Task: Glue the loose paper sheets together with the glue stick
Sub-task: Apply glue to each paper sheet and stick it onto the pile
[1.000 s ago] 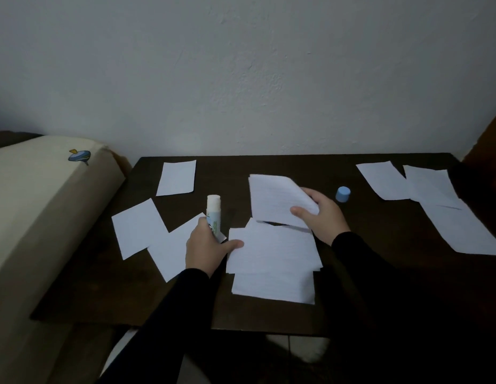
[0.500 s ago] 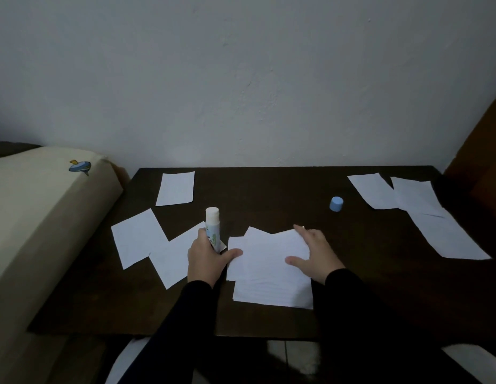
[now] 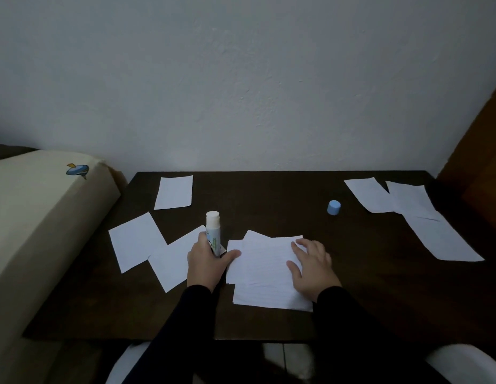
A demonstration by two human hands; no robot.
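Now your right hand (image 3: 313, 266) lies flat, fingers straight and slightly spread, pressing the top sheet onto the stack of white lined paper sheets (image 3: 264, 273) at the middle of the dark wooden table (image 3: 269, 195). Your left hand (image 3: 206, 261) grips the uncapped white glue stick with a blue-printed label (image 3: 213, 231), fingers curled round its lower barrel, the stick upright just left of the stack, your thumb touching the stack's left edge. Its small light-blue plastic cap (image 3: 334, 207) stands well apart, to the right. Loose white sheets remain: three at the left (image 3: 136, 242), overlapping ones at the far right (image 3: 413, 206).

The step in hand looks like pressing down a sheet just added, so the glue takes. Much of the task seems left, judging by the scattered sheets. Your next move likely calls for smoothing outward from the middle, then tilting the stick to coat the top sheet before fetching another. Mind that the stack's edges are already askew; square each new sheet before you press.
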